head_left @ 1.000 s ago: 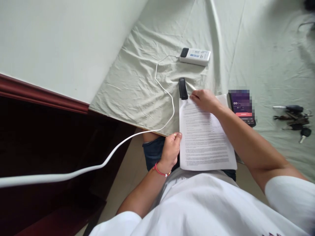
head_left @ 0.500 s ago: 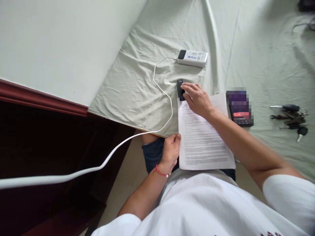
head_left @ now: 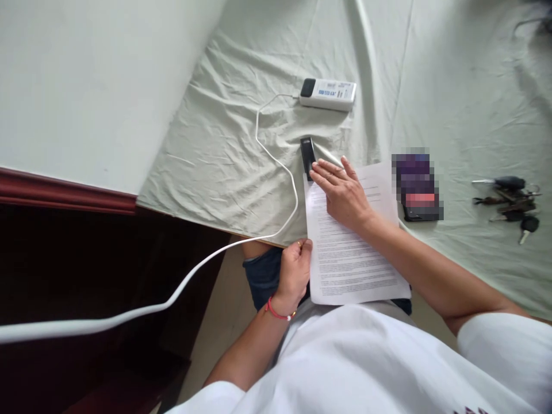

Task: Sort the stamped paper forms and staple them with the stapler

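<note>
Printed paper sheets lie over the table's near edge and reach toward my lap. My left hand pinches their left edge between thumb and fingers. A black stapler sits at the top left corner of the paper, its lower end against that corner. Flat on the upper part of the sheets, my right hand has its fingers stretched out, with the fingertips beside the stapler's lower end. Nothing shows in its grasp.
A white power bank with a white cable lies beyond the stapler. Right of the paper are a phone and a bunch of keys on the green cloth.
My right hand has come off the top of the stapler and slid down onto the paper, its fingers flatter. The left hand keeps its hold. The view has shifted slightly.
</note>
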The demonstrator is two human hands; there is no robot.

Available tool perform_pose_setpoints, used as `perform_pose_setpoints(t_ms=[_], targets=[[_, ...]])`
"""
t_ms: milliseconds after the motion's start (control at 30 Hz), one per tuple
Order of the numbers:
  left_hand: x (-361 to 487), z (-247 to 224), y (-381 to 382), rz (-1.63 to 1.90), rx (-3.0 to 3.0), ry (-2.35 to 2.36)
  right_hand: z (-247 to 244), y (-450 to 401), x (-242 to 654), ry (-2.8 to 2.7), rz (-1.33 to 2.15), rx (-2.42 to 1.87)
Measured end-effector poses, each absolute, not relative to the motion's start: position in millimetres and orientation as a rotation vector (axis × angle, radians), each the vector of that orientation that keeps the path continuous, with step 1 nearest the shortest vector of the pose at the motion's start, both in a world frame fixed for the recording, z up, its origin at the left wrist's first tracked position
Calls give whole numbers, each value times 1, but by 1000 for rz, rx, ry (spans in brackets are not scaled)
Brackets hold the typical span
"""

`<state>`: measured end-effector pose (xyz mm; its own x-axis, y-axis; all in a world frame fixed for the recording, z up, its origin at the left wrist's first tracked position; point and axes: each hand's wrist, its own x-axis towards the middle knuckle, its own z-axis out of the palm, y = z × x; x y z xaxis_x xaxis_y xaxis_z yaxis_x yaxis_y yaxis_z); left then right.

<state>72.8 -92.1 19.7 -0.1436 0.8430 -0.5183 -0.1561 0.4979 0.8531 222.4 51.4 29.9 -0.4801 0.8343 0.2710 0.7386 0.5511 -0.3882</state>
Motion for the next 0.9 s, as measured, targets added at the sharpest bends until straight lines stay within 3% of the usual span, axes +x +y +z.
perform_pose_setpoints(t_ms=[633, 800, 900], targets=[[76, 25, -96, 996, 702, 1515, 26, 50, 223, -2244, 465, -1272], [69, 26, -105, 962, 810, 1583, 67, 29, 232, -1946, 704, -1095], [64, 22, -114, 976, 835, 1631, 117, -10, 251, -1806, 1045, -864]])
